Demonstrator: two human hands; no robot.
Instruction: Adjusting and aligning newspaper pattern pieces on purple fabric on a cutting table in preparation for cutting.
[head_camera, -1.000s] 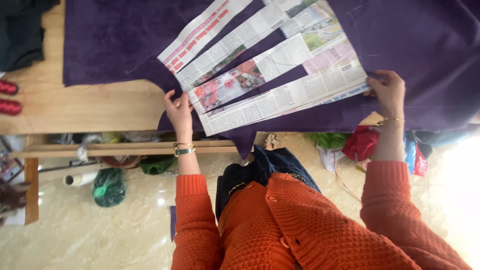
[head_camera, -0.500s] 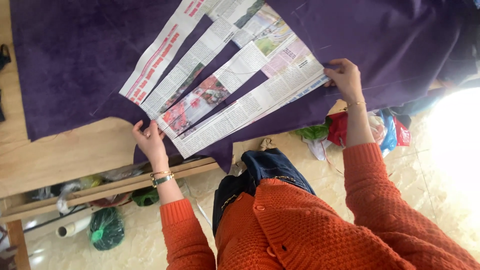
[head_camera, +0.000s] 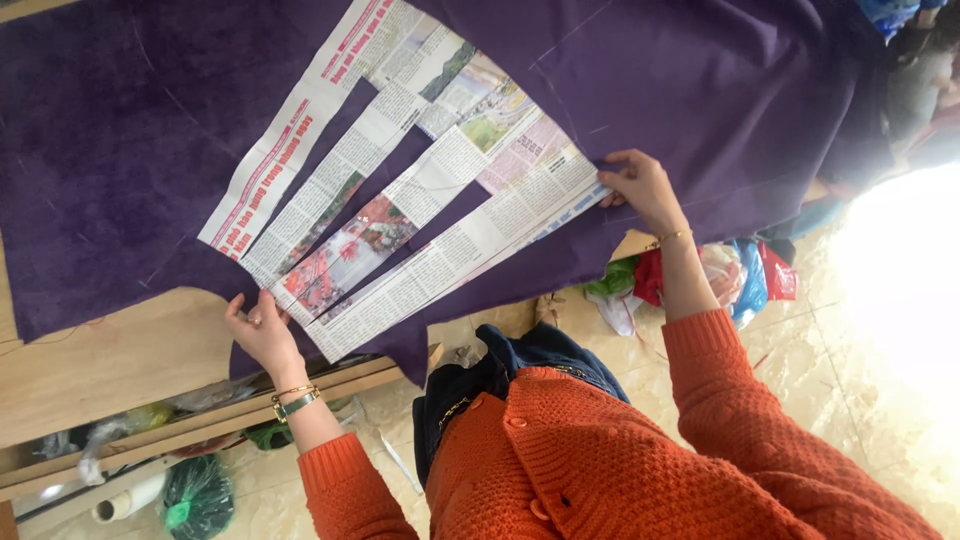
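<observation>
Purple velvet-like fabric (head_camera: 130, 150) spread flat over a pale wooden bench (head_camera: 110, 375); bare wood shows only below the fabric's lower left edge. On the fabric, a newspaper pattern (head_camera: 400, 210): four long strips fanned out, joined at their upper right end, purple showing in the gaps between them.

Left hand (head_camera: 262, 335) at the pattern's lower left end, fingers together and flat, pressing where the strip tips meet the fabric edge; not clamped on anything. Wristwatch and bangle on that wrist. Right hand (head_camera: 640, 190) at the pattern's right edge, fingers curled together on the paper's border; whether they pinch it or only press it, cannot tell. Thin bangle on the wrist. Both sleeves orange knit.

Below the fabric, under the bench: a wooden rail (head_camera: 200, 420), a green bag (head_camera: 195, 495), a pale roll. Floor (head_camera: 800, 340) of glossy cream tile, strong glare at right. Coloured plastic bags (head_camera: 740, 280) heaped on the floor right of the right forearm.
</observation>
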